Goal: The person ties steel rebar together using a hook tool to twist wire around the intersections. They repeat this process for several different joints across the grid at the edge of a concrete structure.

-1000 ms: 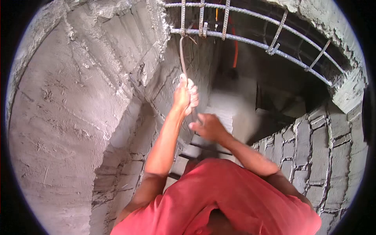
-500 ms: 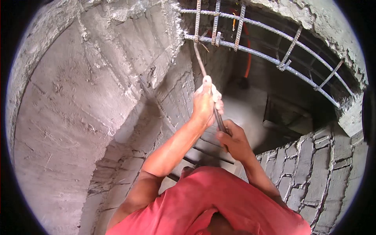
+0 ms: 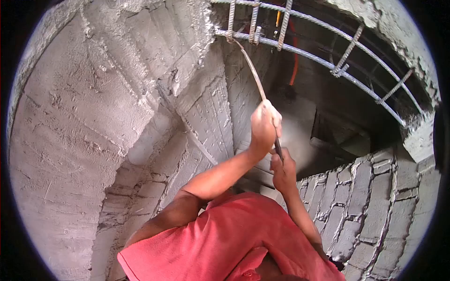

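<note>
A long thin rod (image 3: 253, 71) runs from the rebar grid (image 3: 300, 50) down to my hands. Its upper end, slightly curved, meets the lower bar near the grid's left end, at a crossing with a short upright bar. My left hand (image 3: 265, 125) is wrapped round the rod at its middle. Lower and a little to the right, my right hand (image 3: 284, 169) grips the darker lower part of the rod. How the rod's tip joins the bar is too small to tell.
Rough grey plastered wall (image 3: 79, 126) curves along the left. Grey brickwork (image 3: 365, 206) rises at the lower right. Behind the rebar lies a dark opening with an orange cable (image 3: 295, 65). A concrete edge (image 3: 418, 140) borders the right.
Both hands have moved to the right, my left one also slightly down, still gripping the rod. The rod now leans more and looks more bent. The camera view has shifted slightly.
</note>
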Demonstrator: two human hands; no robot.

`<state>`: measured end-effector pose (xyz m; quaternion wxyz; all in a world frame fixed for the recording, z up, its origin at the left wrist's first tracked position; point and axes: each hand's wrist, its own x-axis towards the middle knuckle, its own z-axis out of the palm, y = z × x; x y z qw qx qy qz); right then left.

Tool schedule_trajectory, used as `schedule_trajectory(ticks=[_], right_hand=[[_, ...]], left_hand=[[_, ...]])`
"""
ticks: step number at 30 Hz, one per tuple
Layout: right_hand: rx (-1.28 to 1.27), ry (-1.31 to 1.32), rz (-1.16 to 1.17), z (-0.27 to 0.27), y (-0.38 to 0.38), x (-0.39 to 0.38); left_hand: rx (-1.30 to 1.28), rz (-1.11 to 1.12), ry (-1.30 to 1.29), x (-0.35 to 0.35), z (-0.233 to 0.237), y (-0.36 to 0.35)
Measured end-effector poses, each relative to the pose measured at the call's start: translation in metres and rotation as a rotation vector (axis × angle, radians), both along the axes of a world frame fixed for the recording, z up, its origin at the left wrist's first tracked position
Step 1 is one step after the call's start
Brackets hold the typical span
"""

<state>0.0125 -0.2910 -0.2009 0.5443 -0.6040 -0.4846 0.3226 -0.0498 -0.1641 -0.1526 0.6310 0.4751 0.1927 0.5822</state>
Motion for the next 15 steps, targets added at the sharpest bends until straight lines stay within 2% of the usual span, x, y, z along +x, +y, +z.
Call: schedule_trajectory(ticks=[1,5,7,12,13,15], right_hand=[[0.032,-0.092,-0.026,-0.004,0.009,-0.002],[0.086,-0.060,0.026,-0.009,0.050,-0.013],[0.139,-0.104,-0.005,-0.032,0.074,-0.016],[0.286,-0.082,-0.020,-0.059,0.105,-0.027],[0.294,-0.087,-0.010,-0.062,0.107,-0.028],[0.132,0.044,0.081,-0.043,0.098,-0.037]], left_hand=[[0.020,0.006,-0.048,0.001,0.003,0.005],[-0.068,0.075,-0.098,-0.002,0.004,0.033],[-0.055,0.054,-0.114,-0.005,-0.008,0.050],[-0.087,0.012,0.046,-0.012,-0.016,0.075],[-0.100,0.012,0.089,-0.016,-0.016,0.078],[-0.054,0.030,0.085,-0.026,-0.013,0.074]])
